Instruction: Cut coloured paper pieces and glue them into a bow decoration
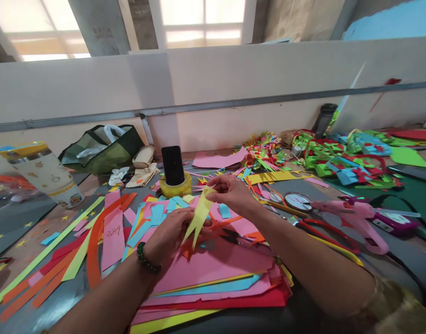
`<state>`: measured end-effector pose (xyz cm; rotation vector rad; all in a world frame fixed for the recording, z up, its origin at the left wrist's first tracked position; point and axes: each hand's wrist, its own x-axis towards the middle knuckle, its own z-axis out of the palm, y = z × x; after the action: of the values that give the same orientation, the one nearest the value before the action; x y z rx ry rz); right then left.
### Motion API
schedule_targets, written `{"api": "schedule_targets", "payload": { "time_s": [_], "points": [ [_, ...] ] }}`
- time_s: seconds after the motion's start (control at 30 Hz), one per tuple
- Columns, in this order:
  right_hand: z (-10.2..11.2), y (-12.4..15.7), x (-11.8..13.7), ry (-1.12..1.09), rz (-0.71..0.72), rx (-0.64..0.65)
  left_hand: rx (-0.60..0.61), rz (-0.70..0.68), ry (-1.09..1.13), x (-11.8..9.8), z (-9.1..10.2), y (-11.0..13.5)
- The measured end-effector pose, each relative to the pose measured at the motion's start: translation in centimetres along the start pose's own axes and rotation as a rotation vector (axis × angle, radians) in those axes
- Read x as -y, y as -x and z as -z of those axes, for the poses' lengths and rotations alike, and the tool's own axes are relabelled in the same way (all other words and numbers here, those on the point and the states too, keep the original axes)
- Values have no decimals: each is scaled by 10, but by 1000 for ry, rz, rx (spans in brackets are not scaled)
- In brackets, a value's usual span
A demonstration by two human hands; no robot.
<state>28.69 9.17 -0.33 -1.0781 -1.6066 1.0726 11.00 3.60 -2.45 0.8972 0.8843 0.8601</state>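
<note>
- Centre: right hand (233, 195) pinches the top of a yellow paper strip (200, 211).
- Left of centre: left hand (174, 229) half curled behind it, grip unclear.

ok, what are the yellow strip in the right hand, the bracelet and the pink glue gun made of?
Yellow strip: likely matte paper; thin, with sharp cut points.
Bracelet: dark green, shiny beads with small highlights; glass, stone or plastic, can't tell.
Pink glue gun: probably smooth moulded plastic; uniform colour, rounded body.
</note>
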Motion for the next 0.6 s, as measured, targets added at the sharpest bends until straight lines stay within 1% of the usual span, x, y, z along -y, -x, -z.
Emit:
{"api": "schedule_targets", "payload": {
  "time_s": [0.07,0.13,0.23,0.3,0.43,0.53,0.57,0.6],
  "points": [
    [-1,0,-1,27,24,-6,25,50,22,-1,1,0],
    [-2,1,-1,53,43,-14,61,65,3,0,2,-1],
    [-2,2,1,94,72,-60,93,17,-50,2,3,-2],
    [-1,1,1,85,56,-65,91,-7,-57,4,2,-2],
    [2,-1,0,2,-37,67,73,-38,-104,7,3,-3],
    [5,-1,2,-22,-51,102,66,-17,-136,5,4,-3],
    [7,-1,5,-35,-28,73,47,-35,-137,4,5,-3],
    [9,0,8,-54,23,8,13,-73,-130,1,6,-3]
  ]
}}
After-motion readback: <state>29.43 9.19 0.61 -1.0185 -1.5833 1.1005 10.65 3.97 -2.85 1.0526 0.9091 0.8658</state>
